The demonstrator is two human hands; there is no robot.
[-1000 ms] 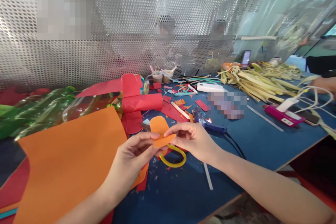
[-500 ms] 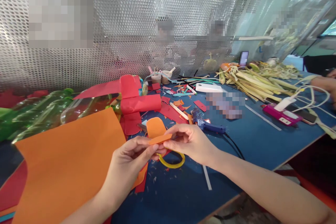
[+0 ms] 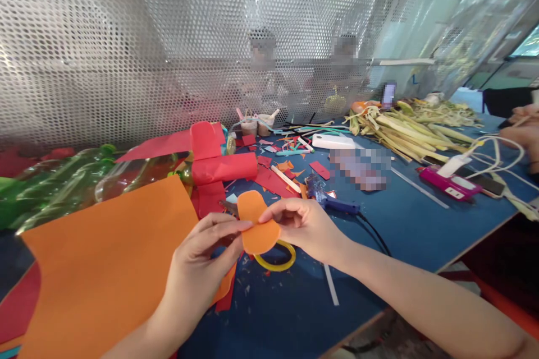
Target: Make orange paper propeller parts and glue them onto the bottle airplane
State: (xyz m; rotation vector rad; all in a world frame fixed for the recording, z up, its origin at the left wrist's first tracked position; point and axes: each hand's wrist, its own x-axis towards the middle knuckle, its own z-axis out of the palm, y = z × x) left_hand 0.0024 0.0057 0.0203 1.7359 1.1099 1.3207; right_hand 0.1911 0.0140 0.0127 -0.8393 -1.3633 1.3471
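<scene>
Between my two hands is a small orange cut-out piece (image 3: 260, 237), paper or thin foam, with rounded ends and a crease across its middle. My left hand (image 3: 208, 247) pinches its left edge at the crease. On the other side, my right hand (image 3: 305, 224) grips it between thumb and fingers. Below the piece lie scissors with a yellow handle (image 3: 275, 266), partly hidden by my hands. A big orange sheet (image 3: 105, 258) spreads out to the left of my left hand. Just beyond my right hand rests a blue glue gun (image 3: 341, 205) with a black cord.
Red sheet pieces (image 3: 225, 168) and coloured scraps lie behind my hands. Green plastic bottles (image 3: 80, 171) fill the left back. A purple power strip (image 3: 450, 183) and a bundle of dried husks (image 3: 408, 132) are on the right, near another person's hand (image 3: 522, 132). A mesh-like screen (image 3: 189, 39) stands behind.
The orange piece has turned from nearly edge-on to show its broad face, with its lower lobe now opened downward. My fingers have shifted to its crease and right edge.
</scene>
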